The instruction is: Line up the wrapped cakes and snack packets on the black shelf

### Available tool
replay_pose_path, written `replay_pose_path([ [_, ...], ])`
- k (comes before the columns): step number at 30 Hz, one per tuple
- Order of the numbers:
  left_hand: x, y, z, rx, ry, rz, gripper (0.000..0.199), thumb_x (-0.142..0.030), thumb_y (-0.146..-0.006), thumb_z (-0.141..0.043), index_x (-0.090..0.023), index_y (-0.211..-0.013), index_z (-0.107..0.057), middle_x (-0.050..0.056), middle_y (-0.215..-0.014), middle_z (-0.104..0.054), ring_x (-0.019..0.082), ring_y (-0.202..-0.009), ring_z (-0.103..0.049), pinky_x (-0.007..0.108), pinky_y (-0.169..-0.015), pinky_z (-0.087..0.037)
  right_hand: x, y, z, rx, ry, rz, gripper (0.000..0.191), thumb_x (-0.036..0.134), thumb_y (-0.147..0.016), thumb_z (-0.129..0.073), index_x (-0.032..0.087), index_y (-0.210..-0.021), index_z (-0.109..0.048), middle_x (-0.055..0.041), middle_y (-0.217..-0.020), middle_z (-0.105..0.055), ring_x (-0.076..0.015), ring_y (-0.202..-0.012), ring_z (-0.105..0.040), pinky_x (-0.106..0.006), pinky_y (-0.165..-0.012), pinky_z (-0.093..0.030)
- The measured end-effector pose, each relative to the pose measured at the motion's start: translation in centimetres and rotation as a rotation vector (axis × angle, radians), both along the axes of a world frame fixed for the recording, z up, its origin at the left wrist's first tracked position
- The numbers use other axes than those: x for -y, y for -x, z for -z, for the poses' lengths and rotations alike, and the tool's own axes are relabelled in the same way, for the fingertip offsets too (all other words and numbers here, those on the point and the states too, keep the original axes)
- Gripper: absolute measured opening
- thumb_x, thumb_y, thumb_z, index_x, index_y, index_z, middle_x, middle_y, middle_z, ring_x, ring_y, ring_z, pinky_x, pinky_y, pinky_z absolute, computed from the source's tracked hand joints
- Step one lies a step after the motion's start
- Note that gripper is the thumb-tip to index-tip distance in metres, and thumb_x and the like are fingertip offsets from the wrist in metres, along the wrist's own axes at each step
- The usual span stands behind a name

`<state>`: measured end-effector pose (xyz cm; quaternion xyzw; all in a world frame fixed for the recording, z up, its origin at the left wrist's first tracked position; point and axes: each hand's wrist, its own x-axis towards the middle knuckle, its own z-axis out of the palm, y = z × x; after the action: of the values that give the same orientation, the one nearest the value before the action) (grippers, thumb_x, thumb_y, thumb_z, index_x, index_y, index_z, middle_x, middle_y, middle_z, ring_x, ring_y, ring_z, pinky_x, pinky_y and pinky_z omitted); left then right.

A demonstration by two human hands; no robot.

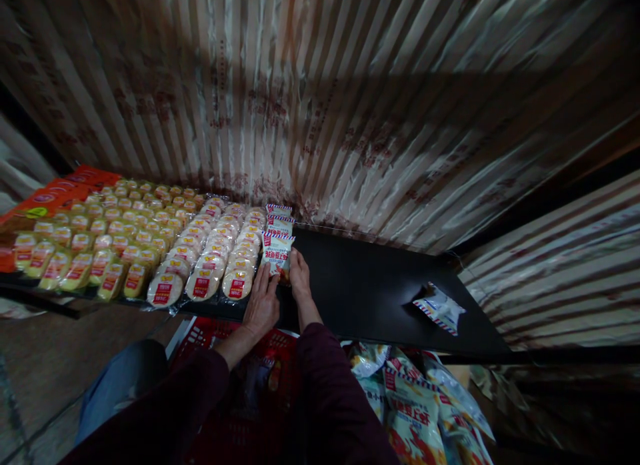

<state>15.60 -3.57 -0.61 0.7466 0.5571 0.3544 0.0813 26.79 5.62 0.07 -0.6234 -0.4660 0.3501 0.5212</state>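
Both my hands are at a small white snack bag (277, 255) with red lettering and a striped top edge, on the black shelf (345, 278). My left hand (262, 298) lies at its lower left, fingers against the bag. On its right side my right hand (300, 278) is curled, fingertips at the bag's edge. Behind this bag, more of the same bags (279, 215) stand in a line toward the back. Just left of my left hand run rows of round, clear-wrapped crackers (239, 283).
Yellow-wrapped cakes (107, 278) and an orange package (60, 191) fill the shelf's left side. One snack bag (443, 308) lies alone at the right. Below are a red basket (200, 338) and several larger snack bags (410, 405). Striped plastic sheeting (300, 105) hangs behind.
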Motion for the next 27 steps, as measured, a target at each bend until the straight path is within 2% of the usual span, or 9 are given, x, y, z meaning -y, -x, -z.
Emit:
replay_pose_path([
  [3,0.0,0.0,-0.1,0.002,0.003,0.006,0.063,0.001,-0.071,-0.045,-0.010,-0.132,-0.045,0.015,-0.155,-0.020,0.031,-0.144,-0.010,0.052,-0.114,-0.029,1.2,0.2,-0.7,-0.014,0.027,0.080,0.049,0.050,-0.085,-0.045,0.018,-0.117,-0.062,-0.0093,-0.123,-0.063,-0.0192,-0.112,-0.057,-0.031,-0.097,-0.042],
  [7,0.3,0.1,-0.5,-0.026,-0.006,0.035,0.061,0.001,-0.073,-0.044,-0.008,-0.133,-0.045,0.017,-0.154,-0.022,0.030,-0.144,-0.011,0.051,-0.115,-0.028,4.3,0.6,-1.4,-0.011,-0.006,0.158,0.051,0.049,-0.086,-0.041,0.015,-0.118,-0.060,-0.0125,-0.125,-0.061,-0.0198,-0.114,-0.056,-0.031,-0.098,-0.041],
  [14,1.1,0.4,-0.6,-0.091,-0.010,0.067,0.048,-0.002,-0.079,-0.040,-0.008,-0.125,-0.054,0.017,-0.149,-0.035,0.026,-0.143,-0.020,0.047,-0.115,-0.030,12.2,2.2,-0.6,0.049,-0.084,0.222,0.047,0.047,-0.087,-0.040,0.014,-0.114,-0.060,-0.0145,-0.120,-0.062,-0.0223,-0.111,-0.057,-0.037,-0.097,-0.042],
  [17,2.0,0.7,-0.3,-0.102,0.004,0.096,0.047,-0.002,-0.080,-0.038,-0.009,-0.124,-0.054,0.016,-0.149,-0.036,0.026,-0.142,-0.022,0.049,-0.112,-0.033,16.2,3.2,0.1,0.117,-0.144,0.177,0.041,0.044,-0.088,-0.040,0.016,-0.112,-0.059,-0.0145,-0.120,-0.061,-0.0229,-0.116,-0.054,-0.040,-0.102,-0.039],
  [19,3.2,1.1,0.1,-0.103,0.012,0.137,0.046,-0.002,-0.080,-0.039,-0.009,-0.123,-0.055,0.016,-0.148,-0.037,0.026,-0.142,-0.023,0.050,-0.109,-0.036,18.9,4.1,1.0,0.114,-0.110,0.175,0.039,0.042,-0.088,-0.039,0.018,-0.111,-0.059,-0.0143,-0.118,-0.063,-0.0234,-0.113,-0.056,-0.041,-0.101,-0.040],
  [22,6.2,2.0,1.2,-0.111,0.025,0.237,0.046,-0.003,-0.079,-0.041,-0.012,-0.121,-0.056,0.015,-0.147,-0.039,0.025,-0.141,-0.025,0.050,-0.108,-0.038,22.5,5.1,3.7,0.060,-0.020,0.168,0.036,0.041,-0.084,-0.041,0.019,-0.105,-0.061,-0.0137,-0.112,-0.066,-0.0238,-0.106,-0.060,-0.040,-0.096,-0.044],
  [25,10.3,3.6,3.3,-0.133,0.083,0.326,0.050,-0.002,-0.077,-0.041,-0.013,-0.123,-0.056,0.014,-0.146,-0.041,0.022,-0.141,-0.026,0.045,-0.110,-0.037,25.2,5.8,6.9,0.026,0.155,0.239,0.031,0.037,-0.078,-0.045,0.020,-0.095,-0.064,-0.0127,-0.103,-0.070,-0.0249,-0.099,-0.063,-0.039,-0.092,-0.047],
  [27,12.9,5.1,5.1,-0.156,0.178,0.365,0.052,-0.001,-0.077,-0.039,-0.013,-0.124,-0.057,0.012,-0.145,-0.043,0.021,-0.140,-0.029,0.042,-0.110,-0.036,26.4,6.0,8.6,0.014,0.294,0.201,0.020,0.031,-0.071,-0.050,0.021,-0.080,-0.065,-0.0104,-0.090,-0.073,-0.0258,-0.089,-0.067,-0.039,-0.084,-0.050],
])
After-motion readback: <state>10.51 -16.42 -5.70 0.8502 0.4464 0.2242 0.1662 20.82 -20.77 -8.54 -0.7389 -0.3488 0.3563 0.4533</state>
